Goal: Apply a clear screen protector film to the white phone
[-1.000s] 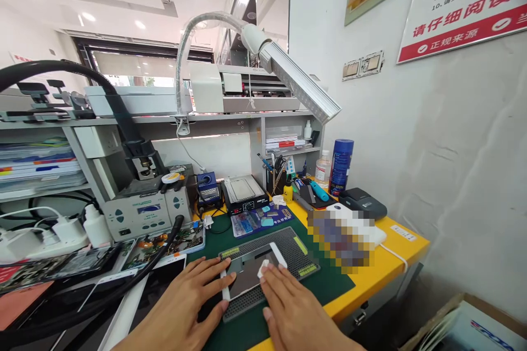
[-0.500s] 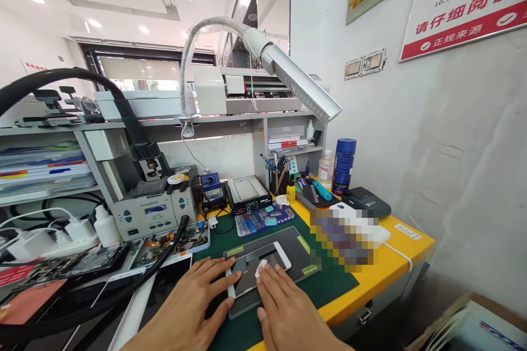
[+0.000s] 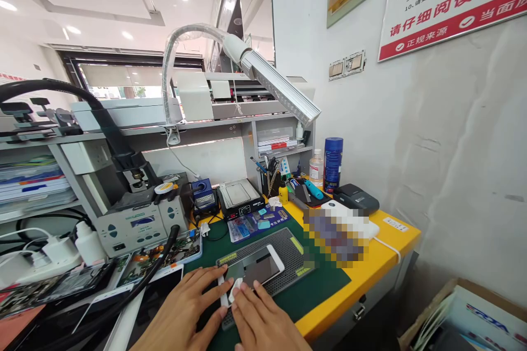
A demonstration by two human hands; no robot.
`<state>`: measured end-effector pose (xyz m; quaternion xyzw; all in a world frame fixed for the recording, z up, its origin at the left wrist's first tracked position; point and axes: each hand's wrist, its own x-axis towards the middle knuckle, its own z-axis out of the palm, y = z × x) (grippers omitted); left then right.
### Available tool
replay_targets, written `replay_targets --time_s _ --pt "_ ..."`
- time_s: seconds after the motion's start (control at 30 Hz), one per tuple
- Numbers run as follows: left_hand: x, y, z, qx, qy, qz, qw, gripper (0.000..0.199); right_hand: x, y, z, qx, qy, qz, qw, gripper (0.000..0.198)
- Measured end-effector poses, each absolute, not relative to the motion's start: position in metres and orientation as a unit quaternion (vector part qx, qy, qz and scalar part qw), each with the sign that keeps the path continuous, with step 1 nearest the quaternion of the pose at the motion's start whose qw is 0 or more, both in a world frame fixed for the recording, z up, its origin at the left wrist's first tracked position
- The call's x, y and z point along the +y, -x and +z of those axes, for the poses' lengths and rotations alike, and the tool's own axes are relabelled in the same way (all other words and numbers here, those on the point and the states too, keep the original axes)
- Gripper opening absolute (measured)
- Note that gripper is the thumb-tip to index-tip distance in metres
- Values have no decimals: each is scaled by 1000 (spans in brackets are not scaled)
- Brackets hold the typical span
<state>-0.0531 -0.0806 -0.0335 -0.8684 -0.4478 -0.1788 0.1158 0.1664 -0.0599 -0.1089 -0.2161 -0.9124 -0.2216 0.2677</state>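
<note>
White-framed smartphone [image 3: 263, 270] lies face up, slantwise, on a grey perforated pad [image 3: 293, 264] over a green mat [image 3: 327, 282]. Left hand [image 3: 191, 301]: fingers spread, tips resting on its left end. Right hand [image 3: 263, 318]: fingers together over a crumpled white wipe [image 3: 236, 289] on the screen; cannot tell whether pinched. Hands close together, hiding the left end and part of the near edge. Beyond the pad: blue printed sheet [image 3: 275, 218] with small parts, heating plate [image 3: 239, 192], blue soldering station [image 3: 203, 196]. At left, a black hose [image 3: 172, 238] crosses in front of circuit boards [image 3: 145, 258], near the hot-air station [image 3: 140, 230]. At right on the yellow desk [image 3: 385, 238]: pixelated patch, contents unreadable; blue spray can [image 3: 332, 164] farther back. Smartphone's appearance: dark, glossy screen with pale reflections, white border clear at right end
</note>
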Motion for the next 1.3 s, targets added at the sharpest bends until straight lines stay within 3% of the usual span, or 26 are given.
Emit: replay_targets --time_s 0.43,0.8,1.1,1.3 --pt "-81 55 -32 -468 864 -164 84 44 -59 -253 -70 -900 319 -148 259 55" --pt "-80 58 -29 -458 872 -134 108 41 -54 -253 -48 -915 350 -91 180 44" --pt "-83 51 -24 -456 871 -149 109 40 -36 -243 -47 -906 376 -46 189 45" --pt "-72 60 -34 -427 885 -153 105 37 -16 -228 -33 -895 410 74 158 51"
